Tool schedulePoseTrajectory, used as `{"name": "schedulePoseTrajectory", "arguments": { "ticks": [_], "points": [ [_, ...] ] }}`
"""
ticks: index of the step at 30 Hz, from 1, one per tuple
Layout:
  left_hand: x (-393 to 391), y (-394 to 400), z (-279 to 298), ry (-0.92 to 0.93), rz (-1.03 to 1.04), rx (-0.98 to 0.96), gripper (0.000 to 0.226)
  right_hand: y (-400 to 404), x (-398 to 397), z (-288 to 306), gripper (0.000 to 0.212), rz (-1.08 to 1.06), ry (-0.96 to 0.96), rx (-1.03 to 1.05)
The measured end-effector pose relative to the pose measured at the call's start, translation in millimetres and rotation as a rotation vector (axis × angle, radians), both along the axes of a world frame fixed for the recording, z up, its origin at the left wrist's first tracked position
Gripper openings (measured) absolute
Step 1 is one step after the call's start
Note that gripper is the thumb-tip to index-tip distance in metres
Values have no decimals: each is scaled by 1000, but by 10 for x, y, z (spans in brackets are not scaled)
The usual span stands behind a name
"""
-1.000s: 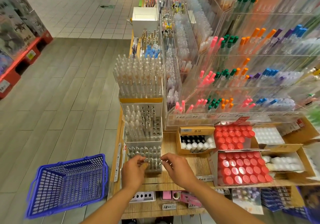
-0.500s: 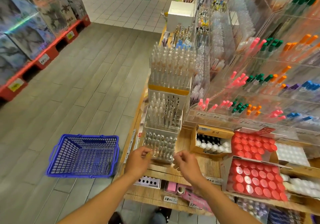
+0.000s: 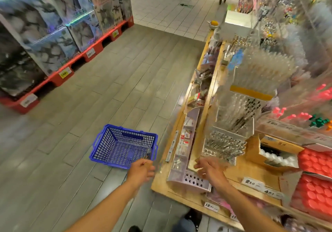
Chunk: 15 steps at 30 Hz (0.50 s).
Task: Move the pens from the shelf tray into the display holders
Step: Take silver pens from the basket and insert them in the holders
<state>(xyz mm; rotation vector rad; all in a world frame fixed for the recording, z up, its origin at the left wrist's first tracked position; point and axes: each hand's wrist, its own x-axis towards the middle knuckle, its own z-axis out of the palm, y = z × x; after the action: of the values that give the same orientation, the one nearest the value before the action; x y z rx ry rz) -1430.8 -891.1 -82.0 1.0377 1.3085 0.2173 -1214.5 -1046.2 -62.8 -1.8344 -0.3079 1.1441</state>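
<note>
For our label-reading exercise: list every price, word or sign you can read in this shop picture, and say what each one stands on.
"250": white price tag on the wooden shelf.
"450": price tag beside it.
"12.90", roughly: tag on the shelf's front edge.
"160": strip under the coloured pens.
Yellow tags on the red pallets: blurred, unreadable.
Print on the cardboard box: unreadable.

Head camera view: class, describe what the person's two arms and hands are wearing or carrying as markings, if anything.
Both forearms are bare, with no sleeves in view. The left hand and right hand wear no gloves; no watch or wristband shows. Motion blur hides finer detail such as rings.
</note>
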Motion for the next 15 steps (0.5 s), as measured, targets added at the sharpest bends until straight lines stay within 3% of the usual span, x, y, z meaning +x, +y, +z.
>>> {"name": "schedulePoseTrajectory", "arguments": {
  "ticks": [7, 15],
  "points": [
    [-1036, 494, 65, 37, 58, -56, 16, 850, -1043, -64, 24, 115, 84, -24],
    [-1393, 1239, -3, 61, 185, -127, 18, 1750, -1444, -614, 21, 257, 73, -107]
  ]
}}
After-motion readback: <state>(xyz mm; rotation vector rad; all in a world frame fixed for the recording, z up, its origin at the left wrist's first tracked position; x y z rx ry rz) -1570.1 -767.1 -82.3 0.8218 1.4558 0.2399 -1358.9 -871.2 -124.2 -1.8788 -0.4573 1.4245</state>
